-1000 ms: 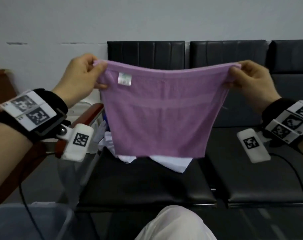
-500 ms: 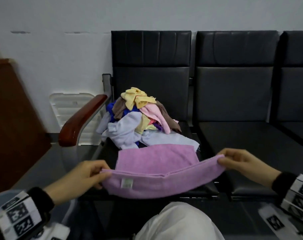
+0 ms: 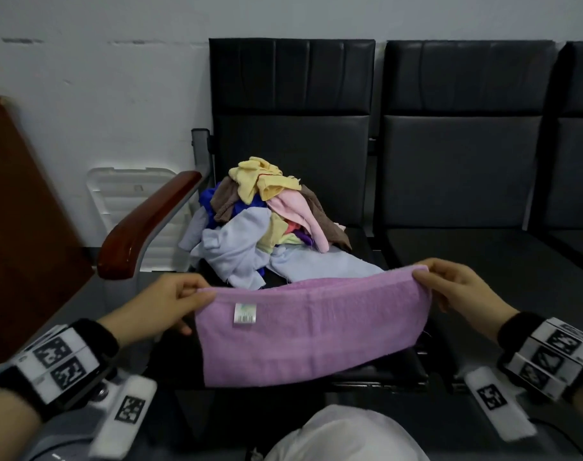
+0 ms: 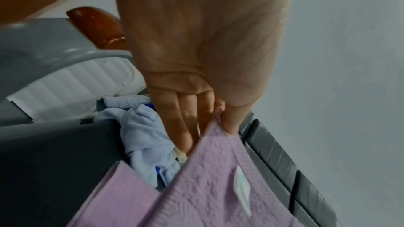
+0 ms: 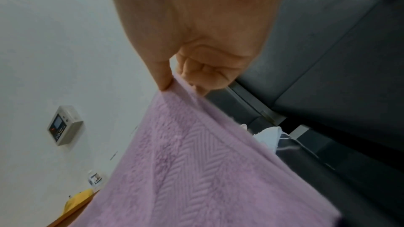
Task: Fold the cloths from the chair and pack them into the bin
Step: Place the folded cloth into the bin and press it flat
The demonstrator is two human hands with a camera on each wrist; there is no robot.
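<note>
A purple towel (image 3: pixel 310 331) with a small white label hangs stretched between my two hands over the front of the black chair seat (image 3: pixel 356 247). My left hand (image 3: pixel 183 301) pinches its left top corner and my right hand (image 3: pixel 450 287) pinches the right top corner. In the left wrist view the purple towel (image 4: pixel 218 187) shows a second layer lying lower on the seat, under my left hand (image 4: pixel 218 120). My right hand (image 5: pixel 179 82) grips the hem between thumb and curled fingers. A pile of mixed cloths (image 3: pixel 267 221) sits at the back of the seat.
A brown armrest (image 3: pixel 147 224) borders the seat on the left. A white ribbed lid (image 3: pixel 133 201) leans against the wall behind it. Part of a grey bin (image 3: pixel 64 430) shows at lower left. A bare black seat (image 3: pixel 483 261) lies to the right. My knee (image 3: pixel 343 434) is below.
The towel was held spread high, then brought down onto the seat. Now both hands have lifted its near edge and carry it over the part on the seat.
</note>
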